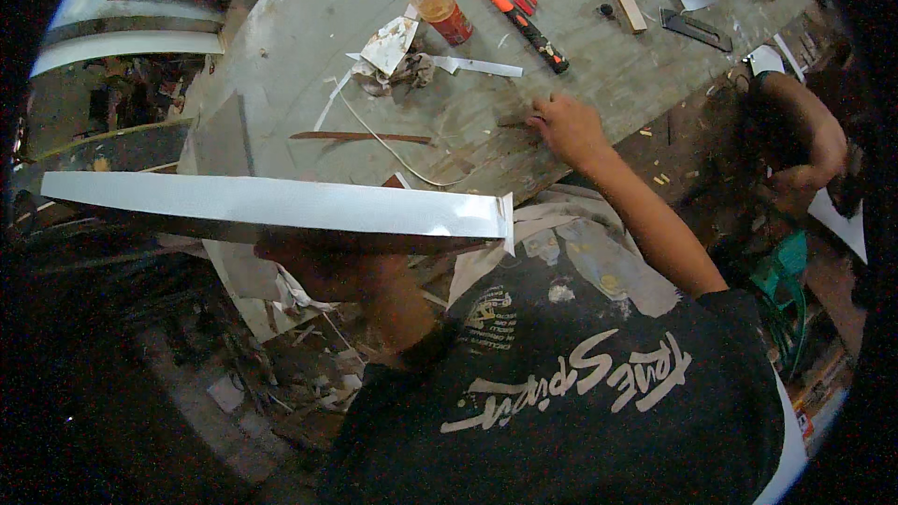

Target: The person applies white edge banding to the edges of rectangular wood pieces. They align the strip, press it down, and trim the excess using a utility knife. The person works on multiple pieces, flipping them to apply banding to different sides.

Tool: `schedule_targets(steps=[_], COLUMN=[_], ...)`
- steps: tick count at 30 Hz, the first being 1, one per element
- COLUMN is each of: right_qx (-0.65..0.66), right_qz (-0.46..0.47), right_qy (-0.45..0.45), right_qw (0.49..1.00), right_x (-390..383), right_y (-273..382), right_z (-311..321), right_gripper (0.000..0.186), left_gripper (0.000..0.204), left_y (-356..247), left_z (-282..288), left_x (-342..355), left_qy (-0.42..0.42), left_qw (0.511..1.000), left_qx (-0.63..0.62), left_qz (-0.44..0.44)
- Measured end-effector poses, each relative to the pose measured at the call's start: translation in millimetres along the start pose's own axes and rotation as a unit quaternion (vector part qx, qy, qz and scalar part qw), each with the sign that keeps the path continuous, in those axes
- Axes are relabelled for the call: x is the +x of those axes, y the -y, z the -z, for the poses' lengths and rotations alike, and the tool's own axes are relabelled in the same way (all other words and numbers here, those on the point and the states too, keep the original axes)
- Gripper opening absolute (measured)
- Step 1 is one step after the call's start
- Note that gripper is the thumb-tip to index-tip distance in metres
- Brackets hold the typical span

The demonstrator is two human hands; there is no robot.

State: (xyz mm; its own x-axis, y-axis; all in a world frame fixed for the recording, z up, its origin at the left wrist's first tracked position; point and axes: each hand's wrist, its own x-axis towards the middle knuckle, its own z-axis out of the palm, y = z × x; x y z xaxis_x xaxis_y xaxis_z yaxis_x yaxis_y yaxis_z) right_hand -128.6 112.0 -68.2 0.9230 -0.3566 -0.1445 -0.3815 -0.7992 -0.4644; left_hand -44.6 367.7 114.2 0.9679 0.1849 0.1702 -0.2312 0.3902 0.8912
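A long, narrow wooden board (281,204) with a white facing strip stretches from the far left to my chest. My left hand (313,260) is in shadow beneath it and supports it from below, its fingers mostly hidden. At the board's right end, a bit of white strip (508,223) sticks out past the edge. My right hand (566,131) rests over the workbench (486,154), fingers pinched around a small, thin, greyish flat piece (514,120) whose kind I cannot make out.
On the bench are a plastic bottle (438,9), a crumpled rag (398,73), an orange-and-black cutter (519,21), a thin brown strip (360,137), a pale wood block (624,0) and a black flat tool (697,30). Another person's arm (809,131) shows at right. Scraps litter the floor.
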Motion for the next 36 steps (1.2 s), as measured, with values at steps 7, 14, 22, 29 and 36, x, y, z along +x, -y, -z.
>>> schedule_targets(steps=[7,14,22,29,36], right_qx=[0.299,0.299,0.269,0.347,0.401], right_qz=[0.265,0.391,0.479,0.487,0.457], right_qy=[-0.196,-0.229,-0.300,-0.211,-0.158], right_qw=[0.895,0.840,0.779,0.773,0.778], right_x=[-50,-64,-66,-69,-74], right_y=[67,109,118,121,124], right_z=[141,188,187,194,195], right_gripper=[0.051,0.036,0.027,0.018,0.018], left_gripper=[0.047,0.026,0.028,0.027,0.022], left_y=[-12,-16,-14,-22,-27], left_z=[1,-21,-4,-13,-15], left_x=[26,20,29,23,26], left_qy=[0.339,0.294,0.328,0.303,0.322], left_qw=[0.806,0.909,0.864,0.870,0.880], left_qx=[-0.426,-0.292,-0.375,-0.380,-0.340], left_qz=[0.232,0.039,0.071,0.089,0.085])
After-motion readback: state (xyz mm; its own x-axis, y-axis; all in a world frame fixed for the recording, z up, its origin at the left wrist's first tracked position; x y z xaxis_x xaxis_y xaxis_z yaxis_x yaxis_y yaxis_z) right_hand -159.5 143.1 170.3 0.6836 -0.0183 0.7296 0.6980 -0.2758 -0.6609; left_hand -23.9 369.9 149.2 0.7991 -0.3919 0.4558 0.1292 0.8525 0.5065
